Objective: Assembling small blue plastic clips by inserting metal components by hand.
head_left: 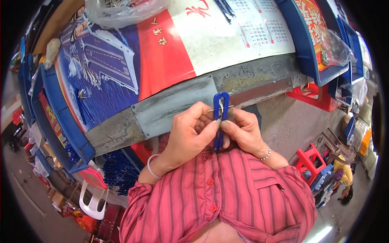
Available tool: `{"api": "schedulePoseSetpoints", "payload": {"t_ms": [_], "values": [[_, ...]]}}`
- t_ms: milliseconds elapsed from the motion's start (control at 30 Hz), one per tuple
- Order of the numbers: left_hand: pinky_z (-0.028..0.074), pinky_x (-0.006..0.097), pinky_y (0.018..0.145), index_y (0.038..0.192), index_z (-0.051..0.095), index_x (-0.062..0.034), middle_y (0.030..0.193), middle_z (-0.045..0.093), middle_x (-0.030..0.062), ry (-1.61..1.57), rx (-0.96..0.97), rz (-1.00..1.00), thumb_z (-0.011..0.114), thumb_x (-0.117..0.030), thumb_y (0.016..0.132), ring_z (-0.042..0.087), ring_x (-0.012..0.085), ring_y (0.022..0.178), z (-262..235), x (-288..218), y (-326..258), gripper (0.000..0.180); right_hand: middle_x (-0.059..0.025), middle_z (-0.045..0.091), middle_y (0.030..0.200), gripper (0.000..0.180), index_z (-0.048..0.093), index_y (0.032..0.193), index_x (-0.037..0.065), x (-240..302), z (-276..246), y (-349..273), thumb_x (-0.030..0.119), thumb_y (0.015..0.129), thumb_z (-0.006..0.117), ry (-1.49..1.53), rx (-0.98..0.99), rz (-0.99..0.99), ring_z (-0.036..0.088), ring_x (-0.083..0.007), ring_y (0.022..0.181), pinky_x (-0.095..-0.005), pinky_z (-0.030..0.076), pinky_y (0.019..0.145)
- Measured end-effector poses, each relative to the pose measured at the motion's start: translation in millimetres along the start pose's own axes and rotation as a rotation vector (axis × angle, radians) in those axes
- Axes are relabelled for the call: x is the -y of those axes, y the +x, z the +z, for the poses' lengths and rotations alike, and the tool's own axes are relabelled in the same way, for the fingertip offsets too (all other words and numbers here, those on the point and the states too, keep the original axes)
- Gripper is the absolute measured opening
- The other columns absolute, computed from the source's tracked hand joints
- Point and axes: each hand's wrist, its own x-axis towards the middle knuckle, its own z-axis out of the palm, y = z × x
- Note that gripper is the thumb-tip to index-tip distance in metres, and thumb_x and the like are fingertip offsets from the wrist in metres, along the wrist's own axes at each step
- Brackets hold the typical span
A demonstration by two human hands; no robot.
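In front of my chest, my left hand (189,131) and my right hand (244,130) are closed around a pair of narrow blue arms (216,106) standing side by side, their rounded ends toward the table. Each thumb presses on one of the arms. A thin metal pin (231,106) lies crosswise near the rounded ends and sticks out on both sides. Between the arms sits a small silvery piece (221,106); its exact shape is too small to make out. My fingers hide the arms' middle, and their lower ends show beneath my hands.
Poster sheets (166,52) cover the worktable, whose edge carries a metal plate (174,103). More blue parts (225,10) lie on them. A plastic bag (121,14) holds metal pieces. Blue trays (65,117) flank the table. Below left is a pile of blue parts (121,170).
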Motion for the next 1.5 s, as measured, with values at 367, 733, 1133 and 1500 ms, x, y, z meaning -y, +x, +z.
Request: {"api": "schedulePoseSetpoints", "payload": {"t_ms": [367,733,1133,1500], "values": [[0.045,0.017,0.063,0.096,0.053,0.0016,0.083,0.059,0.0009,0.073,-0.123,0.095,0.057,0.001,0.087,0.054,0.0023,0.071,3.2,-5.5,5.3,0.010,-0.0014,0.060,0.076,0.022,0.056,0.108,-0.003,8.6,-1.9,16.3,0.013,0.093,0.054,-0.053,0.056,-0.121,0.054,-0.0042,0.054,-0.0174,0.044,0.048],[0.043,0.015,0.062,0.096,0.054,0.0027,0.084,0.059,-0.0004,0.185,-0.228,0.238,0.057,0.001,0.087,0.052,0.0007,0.070,-1.6,-19.9,8.2,0.010,0.0004,0.059,0.069,0.016,0.057,0.101,-0.003,25.1,8.1,30.3,0.012,0.093,0.054,-0.067,0.075,-0.208,0.054,-0.0038,0.054,-0.0180,0.043,0.049],[0.047,0.019,0.063,0.096,0.057,0.0030,0.083,0.063,0.0027,0.076,-0.290,0.281,0.060,-0.001,0.085,0.057,0.0040,0.069,-9.8,-1.7,4.3,0.012,0.0006,0.058,0.069,0.012,0.057,0.093,0.000,17.2,14.8,37.6,0.012,0.093,0.054,-0.078,0.087,-0.169,0.054,-0.0031,0.054,-0.0175,0.042,0.048],[0.045,0.017,0.065,0.099,0.054,0.0026,0.087,0.062,0.0030,0.074,-0.270,0.291,0.057,-0.002,0.087,0.056,0.0034,0.072,-10.8,-5.3,-4.4,0.013,0.0004,0.058,0.070,0.013,0.057,0.096,0.000,16.4,22.0,34.4,0.011,0.093,0.054,-0.064,0.107,-0.167,0.054,-0.0033,0.055,-0.0174,0.042,0.049]]}}
